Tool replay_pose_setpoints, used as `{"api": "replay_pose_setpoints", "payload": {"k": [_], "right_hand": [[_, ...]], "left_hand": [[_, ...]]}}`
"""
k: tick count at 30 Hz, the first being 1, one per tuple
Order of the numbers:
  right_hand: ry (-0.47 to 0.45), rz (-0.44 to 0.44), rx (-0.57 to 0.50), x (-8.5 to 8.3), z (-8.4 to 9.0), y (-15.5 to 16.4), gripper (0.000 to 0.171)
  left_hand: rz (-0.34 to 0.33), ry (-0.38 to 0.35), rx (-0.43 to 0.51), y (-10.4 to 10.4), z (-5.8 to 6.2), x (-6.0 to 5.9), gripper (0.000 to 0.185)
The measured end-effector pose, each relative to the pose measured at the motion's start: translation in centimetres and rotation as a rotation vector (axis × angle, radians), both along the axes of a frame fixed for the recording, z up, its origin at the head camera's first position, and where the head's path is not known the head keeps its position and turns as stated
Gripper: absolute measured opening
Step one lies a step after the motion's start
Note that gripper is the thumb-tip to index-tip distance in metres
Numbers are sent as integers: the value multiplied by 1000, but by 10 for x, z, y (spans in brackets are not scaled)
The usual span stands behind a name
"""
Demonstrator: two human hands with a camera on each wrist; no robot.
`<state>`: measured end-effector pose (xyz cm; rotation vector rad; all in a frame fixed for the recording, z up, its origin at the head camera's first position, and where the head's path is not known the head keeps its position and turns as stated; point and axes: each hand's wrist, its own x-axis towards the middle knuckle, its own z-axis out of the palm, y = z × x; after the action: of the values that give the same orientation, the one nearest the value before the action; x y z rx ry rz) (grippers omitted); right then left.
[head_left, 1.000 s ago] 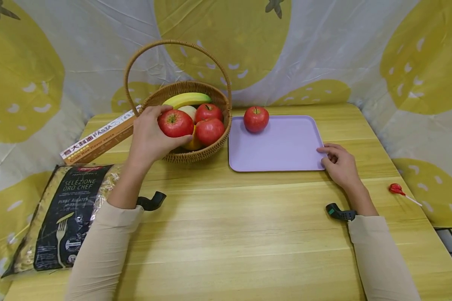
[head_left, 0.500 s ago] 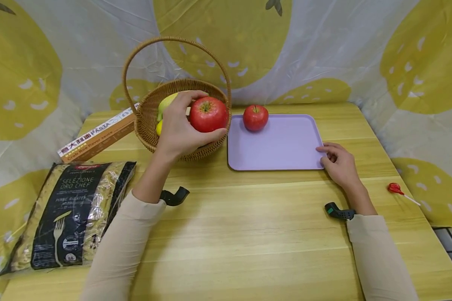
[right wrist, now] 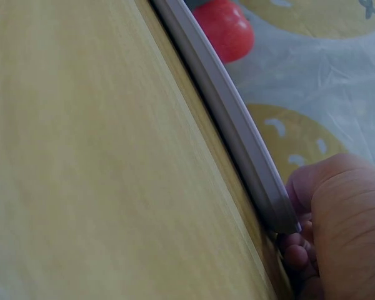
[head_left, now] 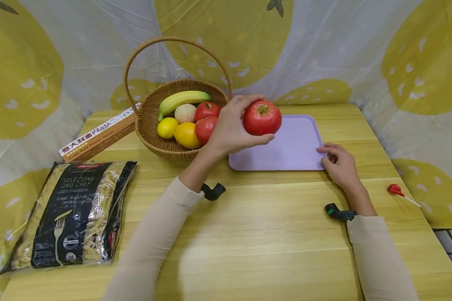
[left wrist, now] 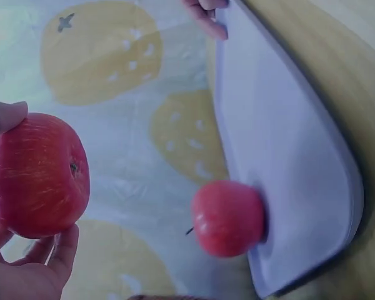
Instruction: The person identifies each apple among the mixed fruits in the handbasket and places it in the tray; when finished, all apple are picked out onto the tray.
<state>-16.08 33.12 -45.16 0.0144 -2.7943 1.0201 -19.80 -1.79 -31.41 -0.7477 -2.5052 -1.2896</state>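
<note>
My left hand (head_left: pixel 231 131) grips a red apple (head_left: pixel 262 118), thumb on one side and fingers on the other, and holds it up over the left part of a lilac tray (head_left: pixel 299 146). Another red apple (left wrist: pixel 228 219) rests on the tray, apart from the held one in the left wrist view; in the head view it is almost wholly hidden. My right hand (head_left: pixel 339 164) pinches the tray's right rim. Left of the tray stands a wicker basket (head_left: pixel 145 136) with a banana (head_left: pixel 182 100), a lemon (head_left: pixel 167 128), an orange fruit (head_left: pixel 187 135), a pale round fruit (head_left: pixel 185 113) and red apples (head_left: pixel 206 110).
A long pasta box (head_left: pixel 98 133) lies slantwise left of the basket, with a bag of penne (head_left: pixel 71 213) in front of it. Near the table's right edge lies a red lollipop (head_left: pixel 395 190). A patterned cloth (head_left: pixel 316 50) hangs behind the table (head_left: pixel 267 234).
My left hand has lifted the apple out from over the basket and carried it right, above the tray. The right hand has stayed at the tray's rim.
</note>
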Motion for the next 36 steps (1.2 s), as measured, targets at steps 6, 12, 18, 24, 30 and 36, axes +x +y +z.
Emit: {"api": "replay_pose_setpoints", "payload": {"k": [6, 12, 18, 24, 30, 36], "right_hand": [[0, -3, -5, 1, 0, 1, 30], [-7, -3, 1, 1, 1, 4, 30], [-1, -2, -3, 0, 0, 2, 29], [-6, -3, -8, -2, 0, -1, 29], [-13, -14, -17, -3, 0, -2, 29], [-35, -20, -15, -1, 1, 0, 30]], "left_hand": [[11, -182, 99, 25, -18, -18, 83], [-3, -235, 101, 48, -33, -35, 84], [-28, -186, 4, 66, -53, -46, 89], [-56, -210, 19, 83, -67, -53, 90], [-44, -302, 30, 99, -76, -58, 91], [8, -367, 41, 111, -90, -63, 86]]}}
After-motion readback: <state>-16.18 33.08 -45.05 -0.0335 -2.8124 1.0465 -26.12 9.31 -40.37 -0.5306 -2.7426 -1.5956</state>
